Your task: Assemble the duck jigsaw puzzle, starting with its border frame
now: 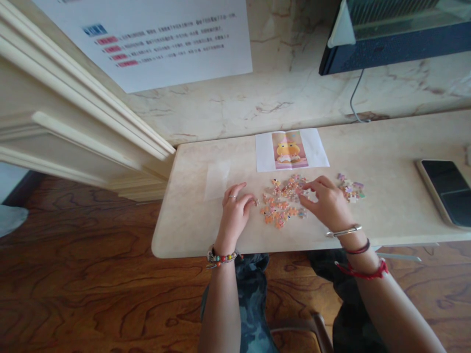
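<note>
A heap of small orange and pink jigsaw pieces lies on the pale stone table. My left hand rests beside the heap's left edge, fingers curled, thumb and fingertips pinching a small piece at the right. My right hand lies on the heap's right side, fingertips pressed onto pieces near the top. A second small pile of pieces sits just right of that hand. Behind the heap lies a printed picture sheet with a yellow figure on pink.
A tablet or phone with a dark screen lies at the table's right end. A dark device with a cable stands on the marble ledge behind. A paper notice hangs on the wall. Wooden floor lies below.
</note>
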Action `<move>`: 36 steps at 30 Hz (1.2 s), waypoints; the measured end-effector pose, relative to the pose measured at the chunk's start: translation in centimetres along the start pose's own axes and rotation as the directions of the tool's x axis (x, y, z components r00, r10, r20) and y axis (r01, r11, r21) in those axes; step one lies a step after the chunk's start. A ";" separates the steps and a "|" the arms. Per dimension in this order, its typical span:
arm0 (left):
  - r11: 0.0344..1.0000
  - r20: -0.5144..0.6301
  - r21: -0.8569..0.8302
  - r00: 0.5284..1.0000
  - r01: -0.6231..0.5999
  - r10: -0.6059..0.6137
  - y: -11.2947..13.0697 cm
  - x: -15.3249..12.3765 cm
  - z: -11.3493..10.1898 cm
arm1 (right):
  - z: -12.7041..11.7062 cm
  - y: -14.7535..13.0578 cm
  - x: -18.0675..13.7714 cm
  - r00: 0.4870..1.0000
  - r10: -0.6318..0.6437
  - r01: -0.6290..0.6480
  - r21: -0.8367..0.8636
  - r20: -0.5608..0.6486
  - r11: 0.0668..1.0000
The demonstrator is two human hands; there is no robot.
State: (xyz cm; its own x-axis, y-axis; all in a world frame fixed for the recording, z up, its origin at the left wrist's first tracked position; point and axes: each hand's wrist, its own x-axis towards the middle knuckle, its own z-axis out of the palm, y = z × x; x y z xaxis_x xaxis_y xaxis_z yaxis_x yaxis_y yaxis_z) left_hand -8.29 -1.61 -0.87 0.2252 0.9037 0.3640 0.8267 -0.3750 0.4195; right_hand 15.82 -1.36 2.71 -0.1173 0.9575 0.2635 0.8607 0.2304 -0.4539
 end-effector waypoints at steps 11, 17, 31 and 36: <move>1.000 -0.008 -0.026 1.000 0.011 -0.011 0.0 0.1 -0.1 | -4.5 10.1 -1.6 0.980 0.128 -0.158 -0.209 -0.154 0.965; 1.000 -0.036 -0.008 0.999 0.011 -0.011 1.3 0.9 0.5 | -4.5 10.8 -2.4 0.996 0.085 -0.091 -0.195 -0.040 0.977; 0.980 -0.007 0.166 0.994 0.111 -0.111 4.2 1.9 2.6 | -4.8 9.2 -2.8 0.994 -0.033 0.036 0.026 -0.100 0.999; 0.991 -0.055 0.102 0.995 0.090 -0.085 4.2 2.0 2.5 | -3.7 7.3 -2.7 0.992 -0.109 0.116 0.121 -0.064 0.986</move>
State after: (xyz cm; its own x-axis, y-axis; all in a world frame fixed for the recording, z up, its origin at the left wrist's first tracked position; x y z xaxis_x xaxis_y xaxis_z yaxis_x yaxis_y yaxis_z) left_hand -3.09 -0.88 -0.47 0.1254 0.9195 0.3725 0.8920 -0.2689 0.3635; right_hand 24.22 -2.85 1.82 -0.1781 0.9138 0.3651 0.7752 0.3588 -0.5200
